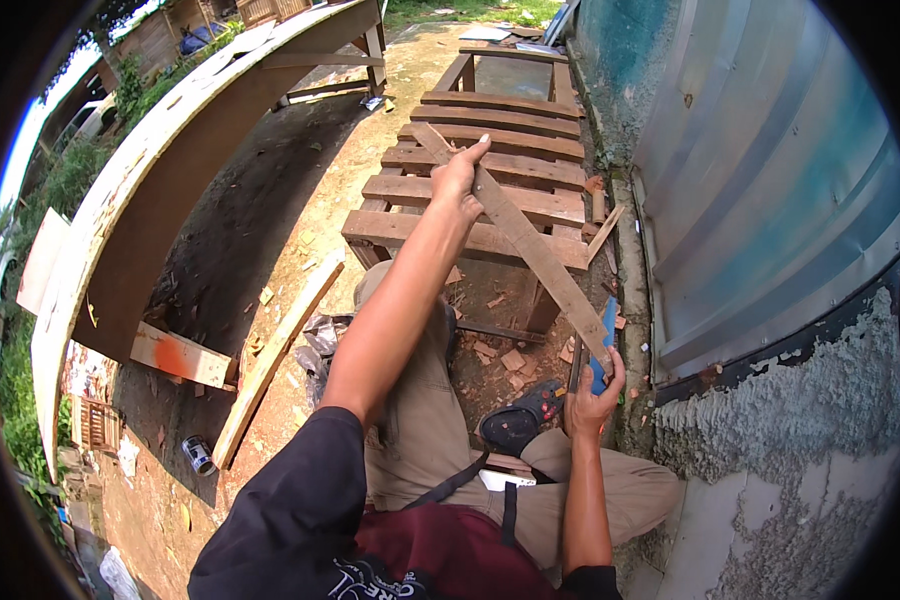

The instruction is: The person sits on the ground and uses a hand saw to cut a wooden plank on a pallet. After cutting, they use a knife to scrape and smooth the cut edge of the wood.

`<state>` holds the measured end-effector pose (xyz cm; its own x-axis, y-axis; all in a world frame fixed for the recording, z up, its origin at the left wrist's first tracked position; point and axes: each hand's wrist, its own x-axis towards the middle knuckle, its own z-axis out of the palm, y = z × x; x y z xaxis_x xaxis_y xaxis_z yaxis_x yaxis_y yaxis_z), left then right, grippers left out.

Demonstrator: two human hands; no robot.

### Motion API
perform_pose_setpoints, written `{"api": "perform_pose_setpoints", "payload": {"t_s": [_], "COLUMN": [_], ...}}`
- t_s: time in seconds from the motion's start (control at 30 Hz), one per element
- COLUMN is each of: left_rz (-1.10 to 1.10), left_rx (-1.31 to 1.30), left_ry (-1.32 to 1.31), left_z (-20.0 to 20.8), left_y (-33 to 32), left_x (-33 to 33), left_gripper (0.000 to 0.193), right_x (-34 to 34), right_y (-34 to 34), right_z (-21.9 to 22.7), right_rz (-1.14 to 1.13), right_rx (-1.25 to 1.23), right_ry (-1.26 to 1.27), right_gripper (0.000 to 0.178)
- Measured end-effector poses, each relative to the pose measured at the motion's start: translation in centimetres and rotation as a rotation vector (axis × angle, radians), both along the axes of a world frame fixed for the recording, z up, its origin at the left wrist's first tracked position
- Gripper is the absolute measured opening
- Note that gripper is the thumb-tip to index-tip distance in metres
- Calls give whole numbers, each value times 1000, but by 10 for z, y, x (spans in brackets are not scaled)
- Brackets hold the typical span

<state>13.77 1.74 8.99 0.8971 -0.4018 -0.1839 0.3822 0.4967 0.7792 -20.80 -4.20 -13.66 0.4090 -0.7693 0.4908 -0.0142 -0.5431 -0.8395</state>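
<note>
A long, flat wooden slat (540, 260) runs aslant in front of me, from upper left to lower right. My left hand (457, 182) is closed round its upper part, thumb pointing up, above a slatted wooden frame (490, 165). At the slat's lower end, my right hand (594, 398) has its fingers curled against the wood. A blue, blade-like thing (609, 322) shows beside and behind that end, close to the right fingers; its kind is unclear, and whether the hand also grips it cannot be made out.
Left stands a large table-like wooden piece (150, 130) with a curved-looking pale edge. A loose timber (280, 355) and a can (198, 455) lie on the ground. Wood chips (513, 360) are scattered near my shoe (520, 415). A corrugated metal sheet (760, 190) and rough wall border the right.
</note>
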Motion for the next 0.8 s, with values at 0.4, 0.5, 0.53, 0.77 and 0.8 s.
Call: {"api": "perform_pose_setpoints", "payload": {"t_s": [0.4, 0.5, 0.53, 0.77, 0.8], "left_rz": [-183, -132, -101, 235, 268], "left_rx": [216, 307, 314, 485, 585], "left_ry": [-189, -135, -130, -238, -279], "left_z": [-16, -39, -41, -86, -94], "left_y": [7, -17, -24, -110, -118], "left_x": [193, 246, 267, 411, 434], "left_gripper": [52, 62, 63, 36, 41], "right_x": [145, 209, 237, 437, 465], "right_y": [-175, -226, -243, -373, -389], "right_z": [131, 124, 125, 118, 111], "right_rz": [-97, -72, -34, 115, 79], "right_rx": [509, 589, 632, 680, 587], "right_ry": [-344, -329, -342, -383, -358], "right_gripper": [46, 46, 45, 38, 38]}}
